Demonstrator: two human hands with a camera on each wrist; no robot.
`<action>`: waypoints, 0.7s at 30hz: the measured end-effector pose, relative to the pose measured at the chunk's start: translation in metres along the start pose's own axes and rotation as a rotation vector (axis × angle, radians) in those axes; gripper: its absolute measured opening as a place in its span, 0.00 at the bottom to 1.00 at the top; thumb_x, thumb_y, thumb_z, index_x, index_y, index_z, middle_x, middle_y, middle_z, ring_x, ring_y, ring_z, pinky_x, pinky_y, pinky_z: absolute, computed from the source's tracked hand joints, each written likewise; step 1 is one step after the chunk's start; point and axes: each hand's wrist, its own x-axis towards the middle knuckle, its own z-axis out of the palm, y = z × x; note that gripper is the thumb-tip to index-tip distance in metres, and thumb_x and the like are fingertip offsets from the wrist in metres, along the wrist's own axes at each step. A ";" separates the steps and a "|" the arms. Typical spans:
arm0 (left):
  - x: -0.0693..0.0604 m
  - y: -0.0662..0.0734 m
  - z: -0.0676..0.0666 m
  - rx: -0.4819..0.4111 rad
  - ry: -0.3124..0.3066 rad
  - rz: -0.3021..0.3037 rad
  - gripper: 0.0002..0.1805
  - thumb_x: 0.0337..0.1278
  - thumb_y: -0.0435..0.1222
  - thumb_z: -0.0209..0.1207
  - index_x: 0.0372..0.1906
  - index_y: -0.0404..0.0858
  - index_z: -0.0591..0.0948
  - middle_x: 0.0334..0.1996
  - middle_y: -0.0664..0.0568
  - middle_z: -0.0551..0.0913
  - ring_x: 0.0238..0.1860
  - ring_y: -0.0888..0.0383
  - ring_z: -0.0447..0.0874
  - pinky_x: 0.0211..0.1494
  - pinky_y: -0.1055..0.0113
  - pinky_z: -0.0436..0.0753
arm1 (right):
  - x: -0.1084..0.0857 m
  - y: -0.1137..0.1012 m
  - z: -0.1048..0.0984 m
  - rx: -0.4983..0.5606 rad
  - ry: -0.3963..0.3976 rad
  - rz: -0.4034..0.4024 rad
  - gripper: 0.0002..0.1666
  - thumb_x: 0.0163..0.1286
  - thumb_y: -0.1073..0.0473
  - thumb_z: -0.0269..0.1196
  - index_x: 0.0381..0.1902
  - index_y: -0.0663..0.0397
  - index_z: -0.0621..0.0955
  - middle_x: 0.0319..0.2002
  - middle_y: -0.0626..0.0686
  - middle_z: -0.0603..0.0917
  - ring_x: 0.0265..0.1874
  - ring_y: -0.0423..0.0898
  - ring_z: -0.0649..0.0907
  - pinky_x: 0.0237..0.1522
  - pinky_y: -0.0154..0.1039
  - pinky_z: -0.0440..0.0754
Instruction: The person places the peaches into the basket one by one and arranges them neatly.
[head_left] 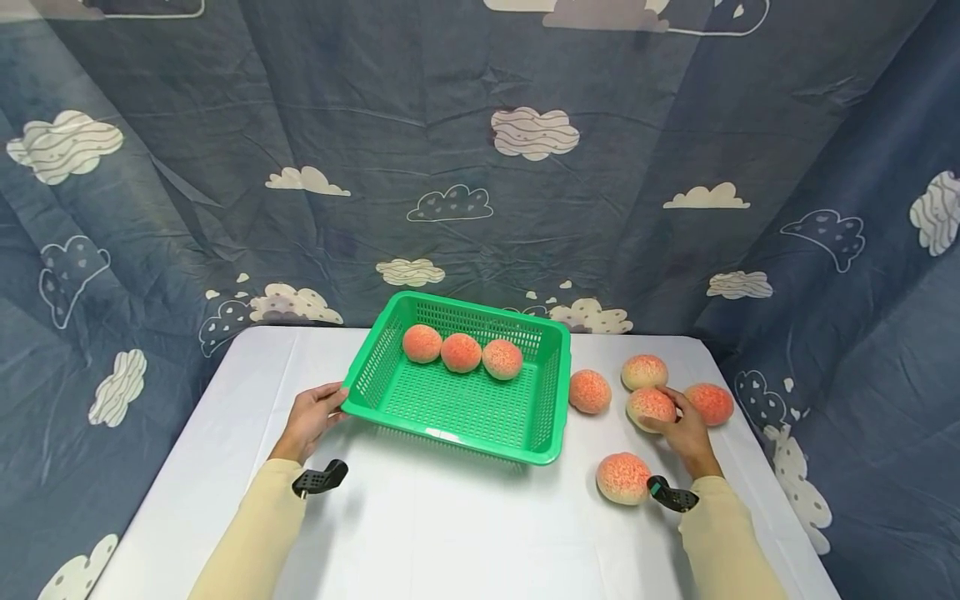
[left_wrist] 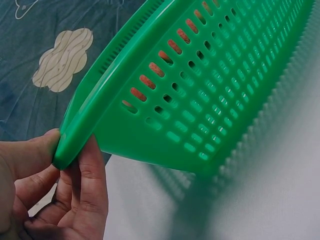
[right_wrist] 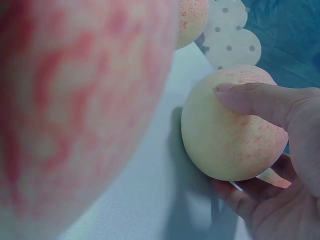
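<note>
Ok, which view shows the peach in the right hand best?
The right wrist view: the peach is large there, gripped by the right hand. The head view shows it small, partly covered by that hand; the left wrist view does not show it.

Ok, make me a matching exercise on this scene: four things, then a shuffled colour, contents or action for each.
1. left hand
2. right hand
3. basket
4. table

A. white
B. grips a single peach
C. green, with three peaches inside
D. pinches the basket

Pairs: 1-D, 2-B, 3-C, 4-A
</note>
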 end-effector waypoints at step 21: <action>-0.003 0.002 0.000 0.004 -0.012 0.003 0.25 0.71 0.35 0.52 0.66 0.25 0.66 0.52 0.41 0.75 0.38 0.65 0.77 0.46 0.71 0.82 | -0.006 -0.036 -0.013 -0.065 -0.008 -0.111 0.47 0.60 0.53 0.71 0.73 0.52 0.62 0.69 0.64 0.62 0.54 0.57 0.69 0.46 0.42 0.72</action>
